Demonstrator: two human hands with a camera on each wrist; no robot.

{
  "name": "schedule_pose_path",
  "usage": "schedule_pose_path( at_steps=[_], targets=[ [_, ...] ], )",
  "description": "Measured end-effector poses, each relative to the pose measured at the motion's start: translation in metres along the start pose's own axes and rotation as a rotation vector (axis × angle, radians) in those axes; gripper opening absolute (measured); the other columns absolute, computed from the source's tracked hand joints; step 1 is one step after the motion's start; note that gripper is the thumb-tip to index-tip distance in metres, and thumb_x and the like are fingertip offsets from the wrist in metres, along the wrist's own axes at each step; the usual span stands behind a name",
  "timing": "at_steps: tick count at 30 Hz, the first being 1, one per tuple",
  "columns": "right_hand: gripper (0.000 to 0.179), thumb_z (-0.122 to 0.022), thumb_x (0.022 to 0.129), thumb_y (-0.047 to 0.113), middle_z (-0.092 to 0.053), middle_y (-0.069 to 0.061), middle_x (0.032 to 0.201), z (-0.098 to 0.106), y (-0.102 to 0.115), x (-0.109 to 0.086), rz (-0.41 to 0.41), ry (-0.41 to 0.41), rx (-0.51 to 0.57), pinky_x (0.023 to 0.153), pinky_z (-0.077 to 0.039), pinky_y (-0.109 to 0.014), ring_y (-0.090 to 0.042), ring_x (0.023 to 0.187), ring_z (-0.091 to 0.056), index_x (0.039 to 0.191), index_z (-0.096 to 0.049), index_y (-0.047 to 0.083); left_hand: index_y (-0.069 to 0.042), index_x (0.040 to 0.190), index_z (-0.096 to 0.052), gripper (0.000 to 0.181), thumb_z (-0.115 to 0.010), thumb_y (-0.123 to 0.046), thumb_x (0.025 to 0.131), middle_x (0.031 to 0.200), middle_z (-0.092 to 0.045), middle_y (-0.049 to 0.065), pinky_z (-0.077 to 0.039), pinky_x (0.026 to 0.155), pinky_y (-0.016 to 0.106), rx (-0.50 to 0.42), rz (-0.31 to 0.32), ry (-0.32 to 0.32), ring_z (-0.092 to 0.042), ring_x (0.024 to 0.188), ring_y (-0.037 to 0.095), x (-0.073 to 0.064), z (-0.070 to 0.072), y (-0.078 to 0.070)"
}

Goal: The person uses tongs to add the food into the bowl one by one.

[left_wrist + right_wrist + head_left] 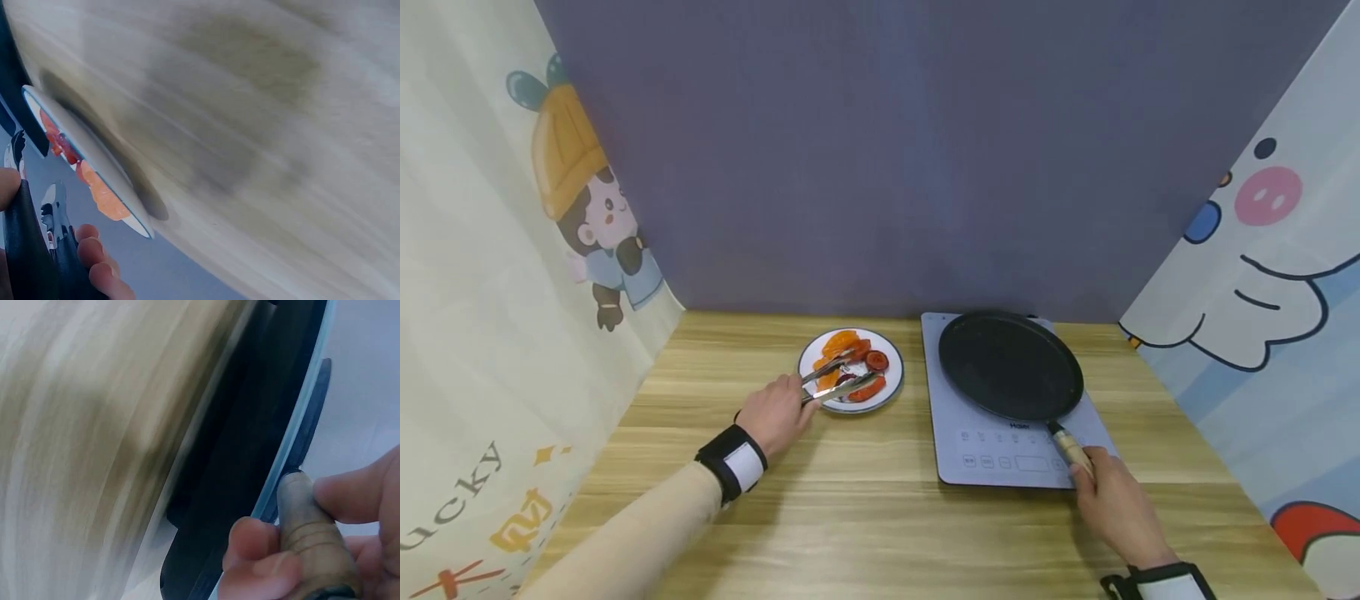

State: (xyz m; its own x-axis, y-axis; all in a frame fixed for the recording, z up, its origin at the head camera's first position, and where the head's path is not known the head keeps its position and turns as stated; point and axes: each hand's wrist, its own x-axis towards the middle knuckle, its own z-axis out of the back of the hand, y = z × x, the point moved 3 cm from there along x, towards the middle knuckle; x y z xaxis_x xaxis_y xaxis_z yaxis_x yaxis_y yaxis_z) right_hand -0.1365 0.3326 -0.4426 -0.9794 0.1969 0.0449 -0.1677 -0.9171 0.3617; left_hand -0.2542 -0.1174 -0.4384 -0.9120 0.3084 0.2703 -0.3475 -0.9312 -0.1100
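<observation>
1. The person's left hand (pixel 777 414) was wrapped around a pair of metal tongs (pixel 838 379), holding them tight.
2. The tongs stuck out from that hand, up and to the right, and their tips were over the food (pixel 850 358) on a small white plate (pixel 891 387).
3. The food was orange and red pieces. I could not tell if the tongs were pinching one.
4. The plate sat on the wooden table (pixel 880 517), just past the left hand.
5. The right hand (pixel 1116 500) was curled around the wooden handle (pixel 1072 450) of a black pan (pixel 1010 365).
6. The pan sat on a grey cooker (pixel 992 454), right of the plate. It reached up and left from the right hand.
7. Each wrist wore a black and white band (pixel 733 463).
</observation>
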Motion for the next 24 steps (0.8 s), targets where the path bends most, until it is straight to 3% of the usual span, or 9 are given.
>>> schedule_pose_path(
  at_steps=[11,24],
  targets=[
    [0.038,-0.048,0.098,0.012,-0.049,-0.014,0.082,0.003,-0.001,0.000,-0.031,0.073,0.079,0.051,-0.037,-0.033,-0.022,0.064,-0.048,0.125,-0.039,-0.015,-0.001,0.091,-0.055,0.041,-0.063,-0.041,0.091,0.070,-0.048,0.006,-0.046,0.048,0.040,0.017,-0.016,0.041,-0.052,0.058,0.021,0.021,0.001,-0.011],
    [0.030,-0.050,0.097,0.010,-0.046,-0.011,0.077,0.004,0.000,-0.003,0.003,0.042,0.079,0.049,-0.035,-0.033,-0.020,0.061,-0.045,0.118,-0.043,-0.011,0.002,0.098,-0.059,0.046,-0.064,-0.043,0.090,0.074,-0.054,0.011,-0.051,0.056,0.046,0.044,0.004,0.051,-0.060,0.068,0.028,0.038,-0.010,-0.021]
  ],
)
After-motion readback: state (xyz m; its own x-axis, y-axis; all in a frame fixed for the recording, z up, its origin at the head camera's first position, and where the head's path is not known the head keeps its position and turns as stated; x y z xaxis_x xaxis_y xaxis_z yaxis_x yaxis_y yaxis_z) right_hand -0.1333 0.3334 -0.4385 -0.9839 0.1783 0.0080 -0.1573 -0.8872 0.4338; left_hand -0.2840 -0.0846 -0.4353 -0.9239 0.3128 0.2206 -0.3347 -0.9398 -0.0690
